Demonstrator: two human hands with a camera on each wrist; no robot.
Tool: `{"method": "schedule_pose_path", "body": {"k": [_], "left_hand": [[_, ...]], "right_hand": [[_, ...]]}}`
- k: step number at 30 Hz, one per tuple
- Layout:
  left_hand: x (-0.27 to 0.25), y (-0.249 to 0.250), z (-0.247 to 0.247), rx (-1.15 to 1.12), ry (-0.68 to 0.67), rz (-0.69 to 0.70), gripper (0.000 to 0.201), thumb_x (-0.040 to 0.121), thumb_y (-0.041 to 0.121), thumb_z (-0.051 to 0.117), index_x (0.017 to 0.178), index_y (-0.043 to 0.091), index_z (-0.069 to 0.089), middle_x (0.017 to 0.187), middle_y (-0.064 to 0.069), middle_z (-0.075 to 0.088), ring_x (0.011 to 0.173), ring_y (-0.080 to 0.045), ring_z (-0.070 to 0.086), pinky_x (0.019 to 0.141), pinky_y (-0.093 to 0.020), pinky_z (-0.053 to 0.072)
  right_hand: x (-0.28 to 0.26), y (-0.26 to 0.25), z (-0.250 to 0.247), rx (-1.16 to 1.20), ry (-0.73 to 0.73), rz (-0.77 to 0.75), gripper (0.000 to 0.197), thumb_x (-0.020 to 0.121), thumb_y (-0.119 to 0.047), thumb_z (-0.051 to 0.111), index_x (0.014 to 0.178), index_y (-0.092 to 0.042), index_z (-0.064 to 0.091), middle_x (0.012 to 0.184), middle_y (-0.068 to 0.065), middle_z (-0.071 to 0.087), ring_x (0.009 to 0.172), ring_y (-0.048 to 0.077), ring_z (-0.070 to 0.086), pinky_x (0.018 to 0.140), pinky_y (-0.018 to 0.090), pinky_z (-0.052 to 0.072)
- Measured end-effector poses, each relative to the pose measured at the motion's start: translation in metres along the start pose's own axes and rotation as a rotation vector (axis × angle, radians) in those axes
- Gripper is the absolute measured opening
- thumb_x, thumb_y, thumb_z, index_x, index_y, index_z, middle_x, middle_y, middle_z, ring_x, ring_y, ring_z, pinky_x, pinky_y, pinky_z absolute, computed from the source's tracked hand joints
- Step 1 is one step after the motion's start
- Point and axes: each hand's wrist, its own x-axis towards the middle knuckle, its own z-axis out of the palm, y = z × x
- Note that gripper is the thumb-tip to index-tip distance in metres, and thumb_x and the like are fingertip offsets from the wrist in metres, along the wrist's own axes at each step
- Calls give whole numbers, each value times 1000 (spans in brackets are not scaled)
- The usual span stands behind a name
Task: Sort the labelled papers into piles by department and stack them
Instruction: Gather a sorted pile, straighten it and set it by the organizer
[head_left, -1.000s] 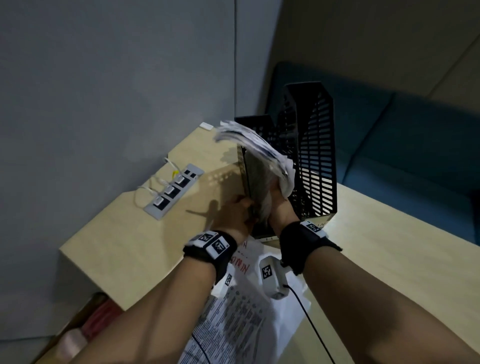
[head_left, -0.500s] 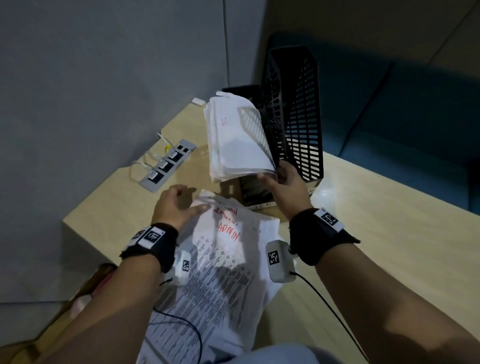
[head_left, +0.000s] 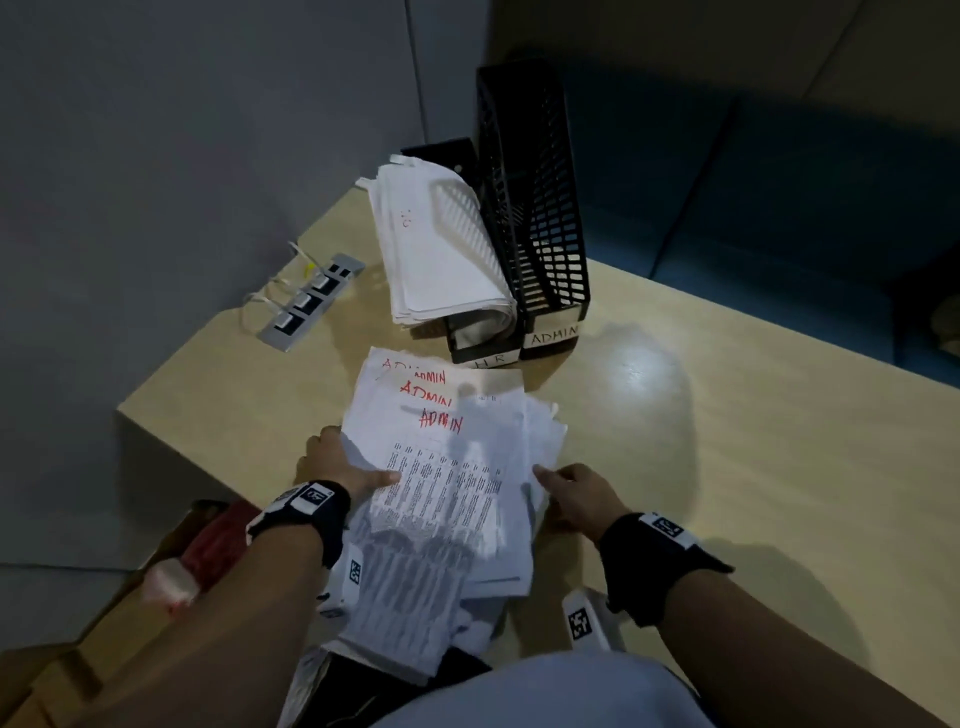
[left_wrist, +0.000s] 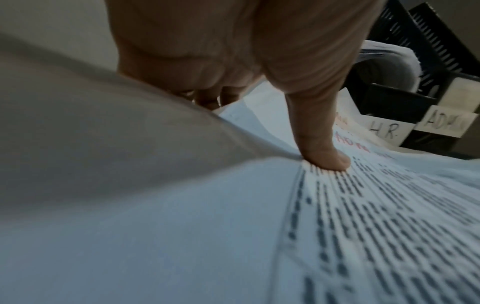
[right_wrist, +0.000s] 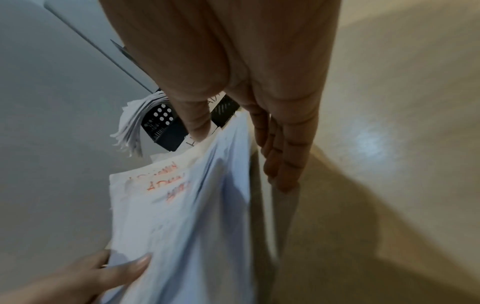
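Right hand (head_left: 576, 501) off HR stack (head_left: 441, 244), flat beside red-marked ADMIN papers (head_left: 447, 483); left hand (head_left: 337, 462) pinches.

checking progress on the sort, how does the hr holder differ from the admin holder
The HR holder is stuffed with a paper bundle flopping leftward; the ADMIN holder shows no papers. The HR holder stands left, the ADMIN holder right. Both are black, upright, with white handwritten front labels.

papers (head_left: 441, 467) lie before two file holders (head_left: 535, 208).
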Motion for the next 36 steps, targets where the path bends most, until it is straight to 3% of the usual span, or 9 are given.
{"method": "schedule_pose_path", "body": {"k": [3,6,11,16,20,23,26,31,36], "left_hand": [[-16,10,22,-152,-31,-5,113,30,63,87,123,13,47,124,-7,59,109,-32,58,87,-41,53],[-39,23,40,-183,-81,21,89,48,54,87,122,15,53,122,-6,63,106,-31,60,86,-38,54],[-82,47,79,-91,-26,115,91,67,46,80,141,19,33,141,-8,32,126,-34,43,101,-39,44],[-106,67,113,-556,-118,41,79,59,18,88,122,21,40,116,-4,59,97,-27,59,91,-41,53],[-111,83,121,-649,-256,23,54,54,31,90,98,21,60,107,-5,67,96,-28,64,95,-41,51],[-121,108,108,-663,-226,128,59,52,47,87,102,23,67,108,-6,68,94,-28,66,90,-37,53],[-147,145,81,-880,-259,347,43,80,22,75,120,17,58,112,-2,66,106,-25,62,93,-33,47],[-183,205,30,-1137,-414,650,38,86,17,66,123,23,59,117,-2,69,114,-25,62,102,-46,44],[-181,222,16,-1233,-506,741,51,77,18,75,126,15,58,121,-13,66,114,-34,61,97,-53,46]], "right_hand": [[-5,12,1,174,-71,-9,62,73,-59,69,107,-8,56,101,9,63,90,29,62,77,39,53],[18,52,0,248,-58,-14,100,40,-76,76,114,-11,60,107,11,68,96,31,65,89,50,53],[-27,50,-33,338,-7,19,31,76,-23,79,97,-5,67,91,13,71,82,30,68,87,45,55],[-34,81,-59,212,79,88,42,68,-28,84,99,-4,69,92,12,69,79,26,66,70,29,50],[-46,98,-77,206,114,64,42,66,-18,86,99,0,66,84,9,68,71,18,63,54,19,46],[-57,105,-99,408,123,27,39,68,0,81,102,8,64,80,9,70,67,16,67,54,20,55],[-68,96,-129,515,242,-138,40,66,2,82,103,6,68,76,2,74,69,11,71,74,34,60],[-99,39,-173,593,480,-515,30,77,-9,77,105,-14,65,90,-2,70,74,-9,64,61,11,52],[-111,23,-187,708,491,-613,35,73,-6,79,102,-22,68,94,-6,73,85,2,70,64,13,53]]}}
